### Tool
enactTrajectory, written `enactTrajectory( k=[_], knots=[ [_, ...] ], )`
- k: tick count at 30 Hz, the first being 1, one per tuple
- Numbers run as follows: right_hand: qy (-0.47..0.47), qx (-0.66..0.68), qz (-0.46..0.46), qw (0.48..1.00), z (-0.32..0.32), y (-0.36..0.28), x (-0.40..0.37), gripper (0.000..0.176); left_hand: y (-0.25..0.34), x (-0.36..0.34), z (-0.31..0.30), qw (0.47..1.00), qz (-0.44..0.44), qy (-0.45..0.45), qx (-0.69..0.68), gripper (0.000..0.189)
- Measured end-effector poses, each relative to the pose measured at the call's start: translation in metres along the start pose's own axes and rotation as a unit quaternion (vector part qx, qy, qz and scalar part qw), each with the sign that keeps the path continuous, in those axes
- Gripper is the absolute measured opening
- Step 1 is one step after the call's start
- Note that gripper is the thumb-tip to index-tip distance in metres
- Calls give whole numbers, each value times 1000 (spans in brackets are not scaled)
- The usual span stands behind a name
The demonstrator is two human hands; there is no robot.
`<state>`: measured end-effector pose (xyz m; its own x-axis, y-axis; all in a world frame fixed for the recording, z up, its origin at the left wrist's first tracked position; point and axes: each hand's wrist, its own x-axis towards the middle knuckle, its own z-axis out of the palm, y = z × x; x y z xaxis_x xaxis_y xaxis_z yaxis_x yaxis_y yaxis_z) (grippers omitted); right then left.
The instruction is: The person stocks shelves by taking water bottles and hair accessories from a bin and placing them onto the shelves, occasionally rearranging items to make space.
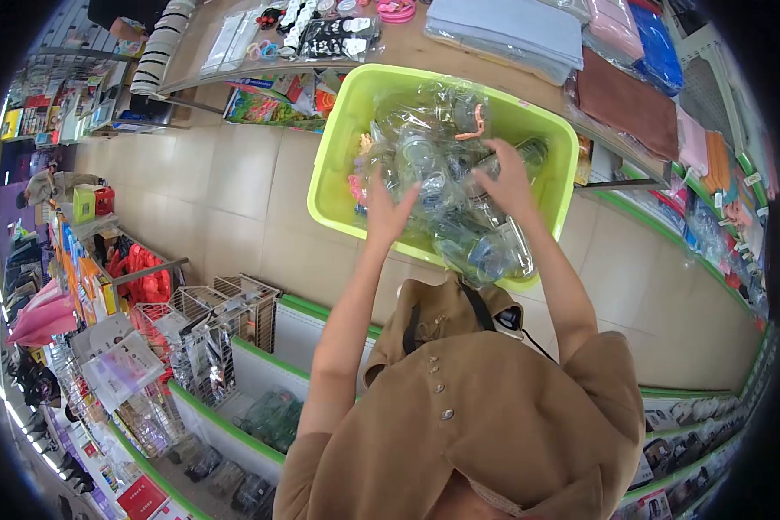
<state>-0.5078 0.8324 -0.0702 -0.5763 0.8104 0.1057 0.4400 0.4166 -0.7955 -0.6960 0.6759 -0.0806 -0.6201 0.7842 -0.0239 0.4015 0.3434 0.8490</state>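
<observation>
A yellow-green plastic tub (331,160) holds a heap of clear plastic-wrapped items (429,165); several look like transparent bottles or cups. My left hand (388,208) reaches in at the heap's left side, thumb and fingers apart, against the clear wrapping. On the right side of the heap, my right hand (507,182) rests with spread fingers on the clear items. Some fingertips of both hands are hidden among the plastic. An orange-pink strip (472,123) shows near the tub's far side. Small pink pieces (356,188) lie by its left wall.
Beyond the tub stands a display table (390,48) with folded light-blue cloth packs (504,30) and packaged socks (340,39). Brown folded cloth (626,104) lies further right. A green-edged shelf unit (260,373) and wire baskets (204,325) stand close at lower left. Tiled floor (234,173) surrounds the tub.
</observation>
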Motion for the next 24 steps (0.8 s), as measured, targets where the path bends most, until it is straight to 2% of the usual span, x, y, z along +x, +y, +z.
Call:
enactTrajectory(
  k=[1,3,4,6,7,9,10,11,12,13,15,16,17,18,19,20,21,22,23,24],
  knots=[
    [-12,-32,-19,999,-2,1,-15,53,6,11,11,1000,1,0,-2,87],
    [-11,-24,1,1000,-10,-3,-41,53,27,26,27,976,-134,-106,133,107],
    [-10,-13,21,1000,-13,-5,-52,52,34,29,29,977,-135,-105,131,107],
    [-5,0,36,999,-20,-2,-69,51,46,35,28,945,-234,-174,145,116],
    [0,15,55,998,-22,0,-76,50,30,37,32,945,-235,-173,145,116],
    [1,27,55,998,-31,2,-81,50,-18,40,33,981,-164,-107,5,109],
    [2,37,56,998,-34,1,-82,50,-7,39,18,981,-162,-105,8,109],
    [4,39,54,998,-37,-2,-82,50,15,35,-4,952,-231,-161,-119,106],
    [14,39,41,998,-40,-6,-81,49,27,28,-23,900,-295,-211,-243,102],
    [23,39,28,999,-43,-10,-79,49,24,20,-37,901,-293,-207,-242,102],
    [20,53,12,998,-50,-28,-72,48,14,1,-62,821,-282,-244,-431,98],
    [17,63,0,998,-50,-37,-68,48,19,-13,-73,824,-280,-239,-432,98],
    [14,66,-6,998,-45,-44,-65,48,29,-30,-85,820,-238,-243,-461,97],
    [-30,164,24,986,-39,-52,-63,53,34,-48,-93,813,-195,-246,-490,96],
    [-78,259,55,961,-32,-63,-61,58,32,-66,-97,815,-194,-236,-492,96],
    [-88,260,49,960,-25,-78,-62,58,29,-83,-99,801,-166,-224,-530,101],
    [-127,332,98,930,-19,-97,-65,64,27,-99,-101,785,-136,-211,-566,106],
    [-165,400,148,890,-11,-114,-69,71,31,-114,-104,786,-133,-200,-569,106],
    [-175,398,144,889,0,-126,-73,71,39,-129,-107,821,-120,-192,-524,109],
    [-227,438,119,862,13,-135,-78,73,43,-144,-110,853,-109,-183,-477,112]
  ],
)
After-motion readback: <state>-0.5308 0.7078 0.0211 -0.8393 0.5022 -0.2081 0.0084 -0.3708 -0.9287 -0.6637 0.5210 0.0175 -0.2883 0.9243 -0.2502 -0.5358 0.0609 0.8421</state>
